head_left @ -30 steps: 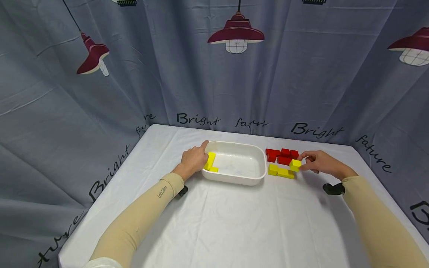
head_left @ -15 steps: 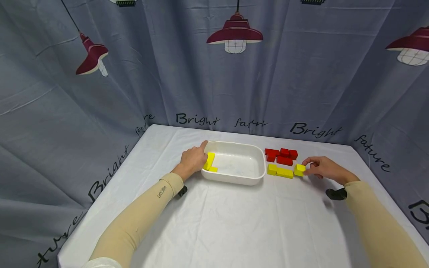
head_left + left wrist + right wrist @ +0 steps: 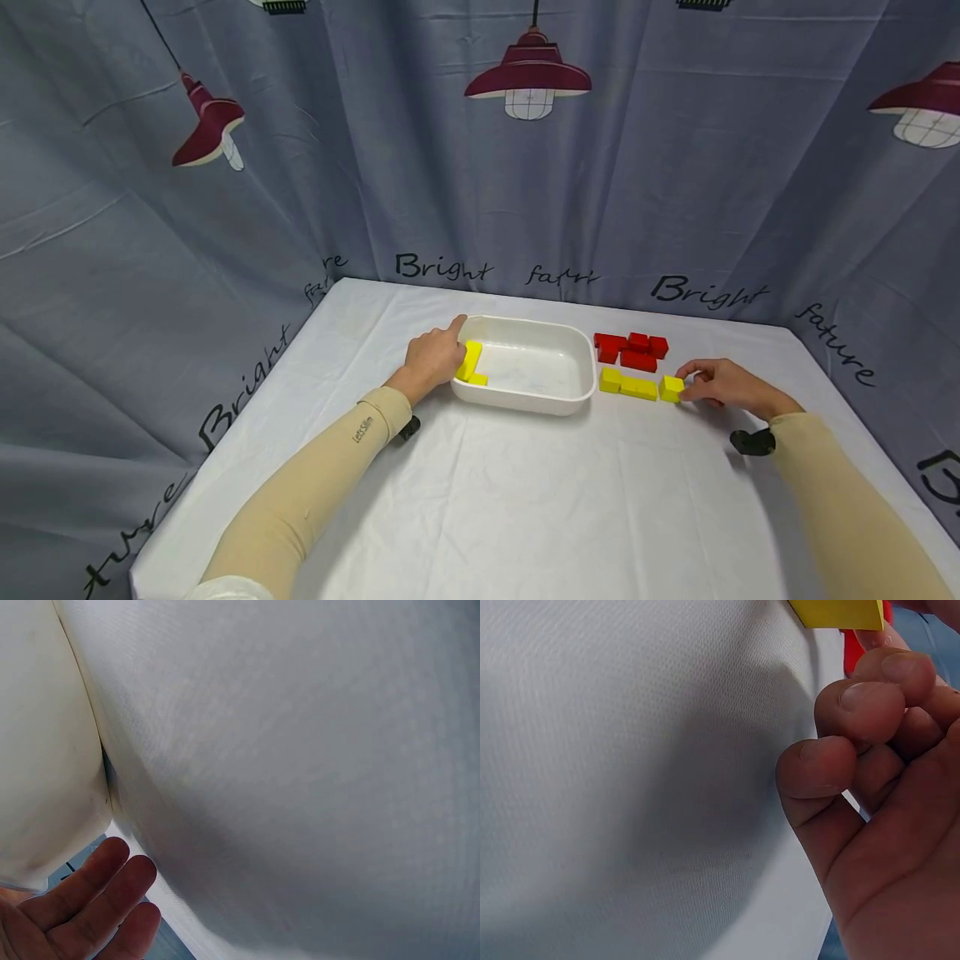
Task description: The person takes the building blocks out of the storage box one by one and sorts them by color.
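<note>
My left hand [image 3: 435, 358] grips the left end of a white rectangular plastic tray [image 3: 528, 402], its index finger along the far corner of the rim. Three of its fingers [image 3: 112, 904] stretch loosely beside the tray's outer wall. Inside the tray, by that hand, lie yellow blocks [image 3: 470, 361]. My right hand [image 3: 727, 387] pinches a yellow cube [image 3: 671, 389] between thumb and index finger, low at the right end of a yellow row. Its other fingers [image 3: 870, 709] are curled in the right wrist view. That row also has another yellow cube [image 3: 610, 381] and a longer yellow block [image 3: 638, 388].
Several red blocks [image 3: 637, 360] sit grouped behind the yellow row, to the right of the tray. White cloth [image 3: 540, 492] covers the table. A grey-blue curtain [image 3: 420, 183] printed with lamps hangs behind and at both sides.
My right hand has carried the yellow cube down and slightly right, from above the row to its right end. The left hand and tray have stayed put.
</note>
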Tool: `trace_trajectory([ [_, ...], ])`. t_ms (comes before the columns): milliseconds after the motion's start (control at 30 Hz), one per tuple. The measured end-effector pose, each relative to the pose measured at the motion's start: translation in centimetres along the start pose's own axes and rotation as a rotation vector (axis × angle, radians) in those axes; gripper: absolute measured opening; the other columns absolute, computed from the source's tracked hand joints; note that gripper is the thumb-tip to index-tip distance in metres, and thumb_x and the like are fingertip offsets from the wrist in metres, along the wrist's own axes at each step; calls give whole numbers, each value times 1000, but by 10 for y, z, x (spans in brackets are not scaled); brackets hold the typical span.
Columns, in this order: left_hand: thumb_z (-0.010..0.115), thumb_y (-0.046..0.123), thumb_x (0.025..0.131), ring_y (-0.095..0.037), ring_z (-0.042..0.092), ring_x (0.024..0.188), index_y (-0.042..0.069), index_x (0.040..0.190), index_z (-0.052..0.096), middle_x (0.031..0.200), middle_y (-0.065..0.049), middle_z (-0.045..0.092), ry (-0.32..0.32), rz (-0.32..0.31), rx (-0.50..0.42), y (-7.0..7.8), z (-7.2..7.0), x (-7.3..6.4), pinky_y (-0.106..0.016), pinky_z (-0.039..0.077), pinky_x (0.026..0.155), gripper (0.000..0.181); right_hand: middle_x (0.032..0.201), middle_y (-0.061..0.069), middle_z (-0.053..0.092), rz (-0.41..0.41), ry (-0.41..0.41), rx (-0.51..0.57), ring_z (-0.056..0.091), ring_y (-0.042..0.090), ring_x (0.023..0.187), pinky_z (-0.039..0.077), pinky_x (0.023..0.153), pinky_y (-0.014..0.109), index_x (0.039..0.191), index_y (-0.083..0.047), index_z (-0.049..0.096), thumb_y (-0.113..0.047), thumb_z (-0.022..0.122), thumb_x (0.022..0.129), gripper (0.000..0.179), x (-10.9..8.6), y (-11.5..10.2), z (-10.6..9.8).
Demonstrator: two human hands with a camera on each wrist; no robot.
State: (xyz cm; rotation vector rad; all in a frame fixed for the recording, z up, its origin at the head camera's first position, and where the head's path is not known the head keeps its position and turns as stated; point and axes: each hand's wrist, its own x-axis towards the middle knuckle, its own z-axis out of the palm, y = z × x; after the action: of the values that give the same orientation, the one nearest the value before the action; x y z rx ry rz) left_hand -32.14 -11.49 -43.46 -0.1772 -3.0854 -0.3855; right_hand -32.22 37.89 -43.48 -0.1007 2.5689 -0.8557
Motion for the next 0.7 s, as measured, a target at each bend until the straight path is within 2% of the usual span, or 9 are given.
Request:
trace_trajectory([
  [267,40,25,101,-24,61,72,21,158,30,103,-13,73,0,4,-6,-1,-1,0,-42,53,67,59,74,3,49,-16,10,-26,48,22,70,38,67,34,137,-2,53,-34,74,88,61,-2,-8,-2],
  [567,40,25,102,-24,61,70,22,159,28,98,-11,72,-13,-5,1,0,-2,-1,-41,53,67,59,79,9,49,-70,46,-38,49,22,68,40,68,35,134,-2,54,-35,72,91,57,-1,-35,-5],
  [700,41,25,102,-24,60,70,22,159,28,97,-11,71,-16,-5,0,1,-2,-2,-40,52,66,59,79,7,48,-96,48,-33,49,22,66,41,67,34,129,-3,57,-33,72,91,51,0,-49,-2],
])
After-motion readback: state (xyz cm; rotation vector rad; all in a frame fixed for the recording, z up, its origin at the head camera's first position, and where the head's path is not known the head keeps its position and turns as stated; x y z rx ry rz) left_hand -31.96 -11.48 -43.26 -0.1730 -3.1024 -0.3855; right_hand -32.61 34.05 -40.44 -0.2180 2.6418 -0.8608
